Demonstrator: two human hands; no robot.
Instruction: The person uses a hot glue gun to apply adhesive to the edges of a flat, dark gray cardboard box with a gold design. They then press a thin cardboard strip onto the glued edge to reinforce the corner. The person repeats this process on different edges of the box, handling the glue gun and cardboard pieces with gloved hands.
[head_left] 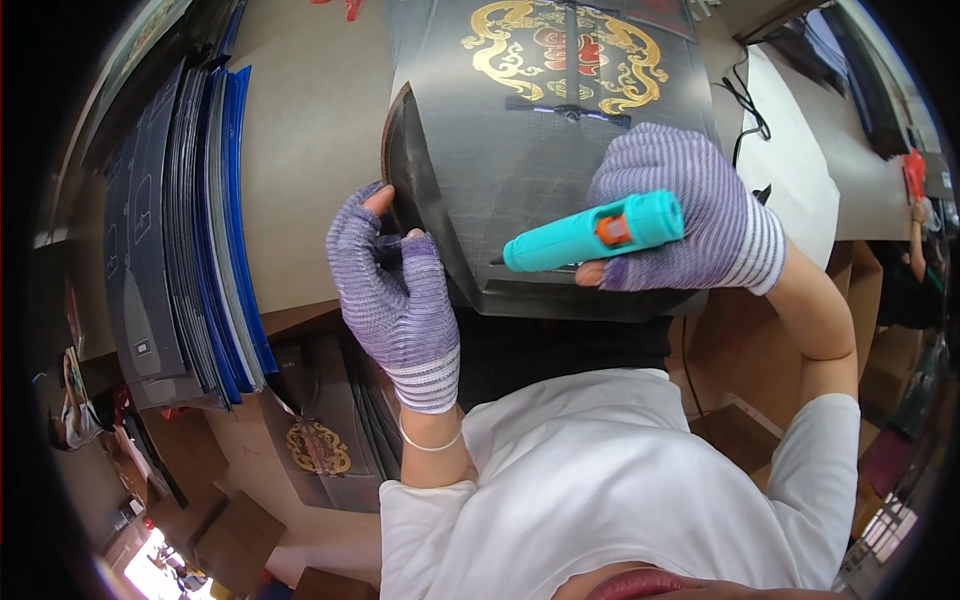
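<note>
A dark grey, glossy flat bag [500, 170] with a gold and red ornament lies on the table in front of me. Its left side edge stands up as a folded flap. My left hand [395, 285], in a purple striped fingerless-tip glove, pinches that flap between thumb and fingers. In the same kind of glove, my right hand [680, 205] is wrapped round a turquoise glue gun [570, 238] with an orange part on top. The gun's dark nozzle points left, just over the bag near its lower left corner. Its handle is hidden by my hand.
Several blue and dark folded bags [215, 230] are stacked at the left. A black cable [745, 105] lies by a white sheet [790, 150] on the right. Below the table are cardboard boxes [235, 540] and a hanging bag with gold print [318, 448]. Another person's arm [917, 250] shows far right.
</note>
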